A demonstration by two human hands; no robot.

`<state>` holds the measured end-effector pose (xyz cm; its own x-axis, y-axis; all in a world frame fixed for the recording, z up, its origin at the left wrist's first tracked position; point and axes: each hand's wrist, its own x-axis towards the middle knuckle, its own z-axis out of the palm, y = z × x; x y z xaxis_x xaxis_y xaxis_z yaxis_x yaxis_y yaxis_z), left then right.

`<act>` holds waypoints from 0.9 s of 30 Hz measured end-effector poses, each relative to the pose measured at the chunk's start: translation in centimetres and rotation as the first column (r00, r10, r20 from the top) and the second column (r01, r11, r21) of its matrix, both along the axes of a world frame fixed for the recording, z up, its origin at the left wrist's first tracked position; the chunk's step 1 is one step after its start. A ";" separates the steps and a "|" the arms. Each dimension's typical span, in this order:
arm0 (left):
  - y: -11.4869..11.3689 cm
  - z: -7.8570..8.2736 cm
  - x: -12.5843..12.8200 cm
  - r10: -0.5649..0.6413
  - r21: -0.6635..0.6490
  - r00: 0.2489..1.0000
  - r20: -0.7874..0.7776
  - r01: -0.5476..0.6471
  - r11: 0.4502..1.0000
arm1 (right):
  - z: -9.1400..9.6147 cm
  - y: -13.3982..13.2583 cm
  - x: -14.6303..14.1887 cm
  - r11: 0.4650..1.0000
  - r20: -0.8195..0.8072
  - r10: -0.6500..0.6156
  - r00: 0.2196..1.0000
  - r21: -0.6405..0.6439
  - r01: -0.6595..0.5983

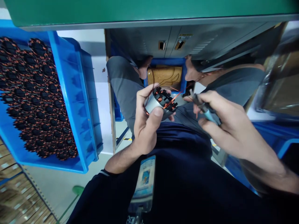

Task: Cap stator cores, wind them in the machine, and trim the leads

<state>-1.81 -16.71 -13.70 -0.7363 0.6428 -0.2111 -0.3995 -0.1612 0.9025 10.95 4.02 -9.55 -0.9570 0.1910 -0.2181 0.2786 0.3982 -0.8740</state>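
My left hand is wrapped round a motor stator, a silvery cylinder with black plastic slots and copper windings at its open end. That end faces right, and thin red-orange wires stretch from it toward my right hand. My right hand grips a pair of pliers or cutters with light blue handles; the metal jaws point up and left and are slightly blurred. A short piece of red wire hangs by the fingers. The jaws are apart from the stator.
At left, a blue crate holds many wound black-and-copper parts. A green-topped bench edge crosses the top, with a grey cabinet below. Between my feet sits a blue bin with a tape-covered brown box. An ID badge hangs at my chest.
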 end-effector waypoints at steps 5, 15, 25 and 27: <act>0.1 -0.6 0.2 -0.037 0.029 0.992 -0.125 0.041 0.999 | 1.3 -0.3 -0.3 0.972 -0.091 0.146 0.985 0.199 -0.126; 0.1 -0.4 0.9 -0.093 -0.022 0.980 -0.175 0.091 0.996 | 2.1 0.1 -0.2 0.952 -0.096 0.161 0.982 0.279 -0.129; 0.0 -2.7 1.0 -0.089 -0.044 0.983 -0.162 0.083 0.996 | -2.4 1.1 -1.0 0.989 -0.138 0.062 0.988 0.139 -0.042; -0.2 -2.1 1.0 -0.097 -0.066 0.974 -0.204 0.086 0.994 | -2.5 1.1 -0.9 0.972 -0.134 0.077 0.988 0.230 -0.045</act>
<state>-0.79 -16.94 -15.84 -0.7063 0.7010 -0.0981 -0.2139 -0.0793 0.9736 10.04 5.07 -12.08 -0.9863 0.1602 -0.0382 0.1283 0.6020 -0.7881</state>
